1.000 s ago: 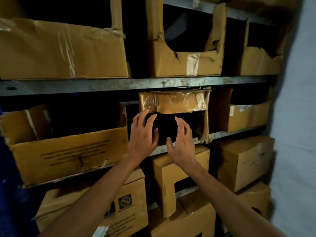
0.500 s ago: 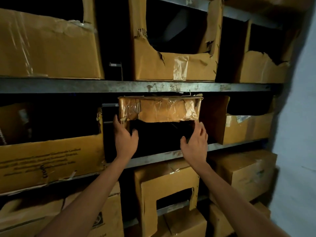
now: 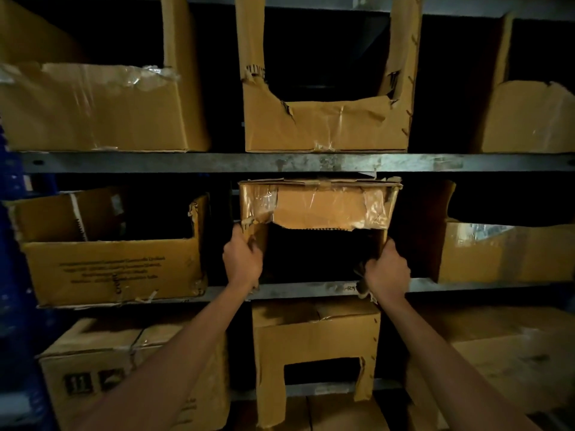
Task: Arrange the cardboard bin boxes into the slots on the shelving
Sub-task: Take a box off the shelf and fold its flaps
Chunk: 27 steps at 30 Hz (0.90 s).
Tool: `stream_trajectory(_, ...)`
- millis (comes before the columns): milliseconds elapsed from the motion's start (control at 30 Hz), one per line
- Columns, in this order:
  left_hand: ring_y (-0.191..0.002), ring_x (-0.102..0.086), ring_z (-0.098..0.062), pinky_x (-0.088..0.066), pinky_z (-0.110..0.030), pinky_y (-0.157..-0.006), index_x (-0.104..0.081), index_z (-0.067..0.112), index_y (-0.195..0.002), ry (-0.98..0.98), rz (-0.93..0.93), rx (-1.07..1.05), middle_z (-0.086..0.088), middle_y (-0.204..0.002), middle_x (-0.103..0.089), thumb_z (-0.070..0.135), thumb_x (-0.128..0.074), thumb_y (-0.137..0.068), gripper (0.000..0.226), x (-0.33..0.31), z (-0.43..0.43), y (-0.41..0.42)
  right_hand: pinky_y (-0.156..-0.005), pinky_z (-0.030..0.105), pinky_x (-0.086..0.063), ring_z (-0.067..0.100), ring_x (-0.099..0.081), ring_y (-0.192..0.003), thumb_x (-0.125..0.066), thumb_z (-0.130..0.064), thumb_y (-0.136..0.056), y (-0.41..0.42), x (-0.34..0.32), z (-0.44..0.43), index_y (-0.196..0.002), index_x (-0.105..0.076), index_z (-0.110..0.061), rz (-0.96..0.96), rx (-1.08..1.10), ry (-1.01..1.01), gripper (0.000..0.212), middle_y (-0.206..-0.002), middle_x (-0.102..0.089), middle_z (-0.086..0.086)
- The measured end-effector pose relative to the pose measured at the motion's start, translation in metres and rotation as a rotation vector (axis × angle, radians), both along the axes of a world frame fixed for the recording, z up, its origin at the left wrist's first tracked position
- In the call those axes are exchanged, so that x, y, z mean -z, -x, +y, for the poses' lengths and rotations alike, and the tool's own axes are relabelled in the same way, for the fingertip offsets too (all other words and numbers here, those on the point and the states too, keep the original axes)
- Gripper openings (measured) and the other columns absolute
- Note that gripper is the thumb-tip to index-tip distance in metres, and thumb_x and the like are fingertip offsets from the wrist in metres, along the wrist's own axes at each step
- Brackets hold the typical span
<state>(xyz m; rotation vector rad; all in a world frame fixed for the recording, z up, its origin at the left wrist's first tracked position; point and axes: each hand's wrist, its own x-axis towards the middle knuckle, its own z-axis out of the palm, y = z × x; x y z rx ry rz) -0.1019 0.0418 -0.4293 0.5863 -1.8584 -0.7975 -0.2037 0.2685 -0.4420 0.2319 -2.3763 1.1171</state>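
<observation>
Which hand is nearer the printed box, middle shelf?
Left: left hand grips the taped box at the edge facing the printed box; right hand grips the far edge.

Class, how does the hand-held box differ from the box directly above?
The held box has a taped band on top, opening below; the upper box opens on top, wall below. The left hand and right hand grip the held box, not the upper box. Both are torn cardboard.

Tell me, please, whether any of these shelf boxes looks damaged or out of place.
Yes. The middle bin box, gripped by the left hand and right hand, has a ragged cut-out under crumpled tape. The upper box above it is torn along its opening's edges. Nothing looks spilled.
</observation>
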Motion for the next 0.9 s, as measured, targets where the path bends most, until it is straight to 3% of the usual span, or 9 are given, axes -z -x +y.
stream_trajectory(233, -0.084, -0.064, -0.022, -0.055, -0.033, -0.069, -0.052, 0.007, -0.114, 0.046, 0.029, 0.0, -0.006, -0.096, -0.063, 0.005, -0.056, -0.095, 0.019, 0.003, 0.023, -0.041, -0.07, 0.045, -0.055, 0.036, -0.064, -0.085, -0.051, -0.008, -0.09, -0.036, -0.003, 0.023, -0.114, -0.049, -0.007, 0.007, -0.04, 0.009, 0.025, -0.095, -0.065, 0.015)
stream_trajectory(333, -0.084, -0.065, -0.024, -0.056, -0.037, -0.069, -0.053, 0.007, -0.113, 0.059, 0.034, -0.022, -0.009, -0.096, -0.065, 0.006, -0.056, -0.095, 0.018, 0.003, 0.034, -0.071, -0.068, 0.042, -0.053, 0.035, -0.064, -0.085, -0.05, -0.009, -0.091, -0.063, -0.004, 0.035, -0.117, -0.047, -0.008, -0.015, -0.046, 0.005, 0.026, -0.095, -0.064, 0.014)
stream_trajectory(533, -0.086, -0.064, -0.021, -0.055, -0.03, -0.068, -0.052, 0.007, -0.113, 0.033, 0.05, -0.019, -0.008, -0.1, -0.064, 0.003, -0.06, -0.093, 0.022, 0.012, 0.067, -0.152, -0.067, 0.04, -0.048, 0.038, -0.062, -0.09, -0.05, -0.005, -0.091, -0.144, 0.003, 0.063, -0.115, -0.047, -0.007, -0.004, -0.072, 0.044, 0.025, -0.096, -0.062, 0.015)
stream_trajectory(667, -0.085, -0.065, -0.019, -0.045, -0.02, -0.058, -0.051, 0.009, -0.116, -0.027, 0.084, 0.001, -0.005, -0.101, -0.064, 0.0, -0.066, -0.085, 0.036, 0.022, 0.094, -0.221, -0.071, 0.041, -0.05, 0.037, -0.063, -0.093, -0.055, -0.003, -0.089, -0.212, 0.017, 0.091, -0.125, -0.047, -0.009, -0.007, -0.103, 0.071, 0.037, -0.101, -0.064, 0.014)
stream_trajectory(800, -0.088, -0.06, -0.016, -0.05, -0.03, -0.066, -0.048, 0.016, -0.13, -0.051, 0.047, 0.026, 0.004, -0.105, -0.059, 0.003, -0.068, -0.081, 0.054, 0.038, 0.117, -0.292, -0.076, 0.045, -0.056, 0.034, -0.064, -0.097, -0.067, -0.007, -0.084, -0.274, 0.034, 0.121, -0.137, -0.042, -0.015, -0.048, -0.11, 0.107, 0.059, -0.106, -0.066, 0.009)
stream_trajectory(900, -0.083, -0.061, -0.015, -0.047, -0.027, -0.061, -0.061, 0.016, -0.123, -0.063, 0.012, 0.006, 0.003, -0.097, -0.065, 0.001, -0.066, -0.082, 0.044, 0.049, 0.133, -0.336, -0.073, 0.049, -0.059, 0.031, -0.066, -0.089, -0.065, -0.007, -0.085, -0.313, 0.04, 0.139, -0.124, -0.054, -0.012, -0.076, -0.115, 0.057, 0.041, -0.098, -0.068, 0.008)
